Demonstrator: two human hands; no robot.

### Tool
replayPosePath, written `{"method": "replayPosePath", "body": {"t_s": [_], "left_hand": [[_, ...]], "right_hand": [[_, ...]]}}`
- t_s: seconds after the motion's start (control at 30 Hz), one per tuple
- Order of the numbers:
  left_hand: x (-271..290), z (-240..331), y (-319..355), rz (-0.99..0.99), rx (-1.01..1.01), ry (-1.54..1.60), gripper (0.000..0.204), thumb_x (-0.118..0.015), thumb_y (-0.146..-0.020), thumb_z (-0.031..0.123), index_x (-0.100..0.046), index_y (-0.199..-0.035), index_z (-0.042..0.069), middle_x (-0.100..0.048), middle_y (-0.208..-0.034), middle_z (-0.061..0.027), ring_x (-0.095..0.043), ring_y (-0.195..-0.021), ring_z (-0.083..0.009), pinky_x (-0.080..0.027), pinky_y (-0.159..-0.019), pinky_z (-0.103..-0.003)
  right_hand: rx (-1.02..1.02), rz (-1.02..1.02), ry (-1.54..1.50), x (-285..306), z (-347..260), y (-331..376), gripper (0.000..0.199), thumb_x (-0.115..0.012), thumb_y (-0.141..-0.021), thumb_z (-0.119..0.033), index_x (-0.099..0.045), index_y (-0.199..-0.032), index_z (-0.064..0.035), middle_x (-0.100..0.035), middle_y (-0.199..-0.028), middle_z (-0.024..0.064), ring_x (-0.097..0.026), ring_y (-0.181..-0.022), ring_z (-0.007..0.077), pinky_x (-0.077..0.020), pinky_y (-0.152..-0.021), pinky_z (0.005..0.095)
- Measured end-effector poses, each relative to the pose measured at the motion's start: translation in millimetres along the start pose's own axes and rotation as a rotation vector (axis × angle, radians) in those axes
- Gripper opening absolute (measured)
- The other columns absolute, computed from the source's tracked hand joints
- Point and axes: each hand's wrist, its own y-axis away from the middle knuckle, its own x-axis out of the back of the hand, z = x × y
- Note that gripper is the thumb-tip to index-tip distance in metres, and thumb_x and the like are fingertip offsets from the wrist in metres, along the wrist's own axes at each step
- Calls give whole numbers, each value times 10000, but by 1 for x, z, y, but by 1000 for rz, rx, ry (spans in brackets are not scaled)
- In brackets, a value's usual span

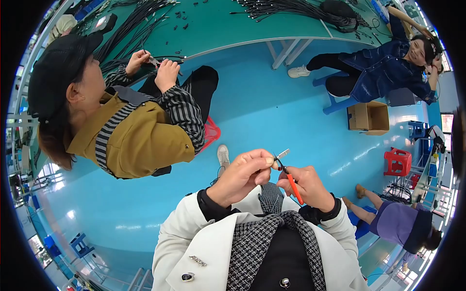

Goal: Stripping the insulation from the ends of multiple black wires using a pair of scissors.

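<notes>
My left hand (242,175) is closed, thumb and forefinger pinched on a small metal connector (282,154) at the end of a thin dark wire (275,161). Most of the wire is hidden behind my fingers, so I cannot tell how long it is or where it runs. The connector sticks out past my fingertips, its long axis tilted up and to the right, pale tip away from me.

My right hand (307,186) is clenched round cutters (291,182) with orange-red handles. The handles slant down and to the right through my fist; the dark nose points up and left, meeting the wire just below the connector. The blades are too small to tell whether they are shut on the wire or only touching it. Both hands are held near each other in front of my chest, above my white jacket (204,242) and checked scarf (262,237).

To my left a person in a mustard vest (138,138) works at a green table (228,24) strewn with black cables (291,9). Across the blue floor (262,106) sit a cardboard box (369,117) and a red stool (398,161).
</notes>
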Motion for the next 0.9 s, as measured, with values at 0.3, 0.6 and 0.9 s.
{"method": "replayPosePath", "body": {"t_s": [0.3, 0.6, 0.9], "left_hand": [[-4, -17, -6, 150, -756, -1100, 82, -604, -802, 2, -588, -883, -6, -488, -608, -12, -480, -542, -138, -376, -521, -293], [6, -23, -4, -21, -1174, -1972, 172, -598, -750, 44, -585, -908, -19, -538, -747, -64, -496, -624, -176, -390, -552, -309], [3, -27, 0, -3, -961, -1831, 129, -594, -774, -10, -589, -902, -22, -526, -674, -79, -483, -563, -183, -368, -532, -307]], "right_hand": [[-212, -121, -125, 12, -15, 7, 324, -617, -910, -293, -604, -749, -11, -543, -485, 48, -528, -414, 149, -401, -421, 279], [-384, -227, -291, 19, -16, 16, 389, -538, -955, -334, -584, -754, -4, -572, -526, 39, -551, -428, 94, -409, -399, 223], [-357, -236, -216, 17, 2, 35, 384, -558, -942, -347, -603, -765, -9, -587, -550, 57, -568, -475, 90, -428, -442, 224]]}}
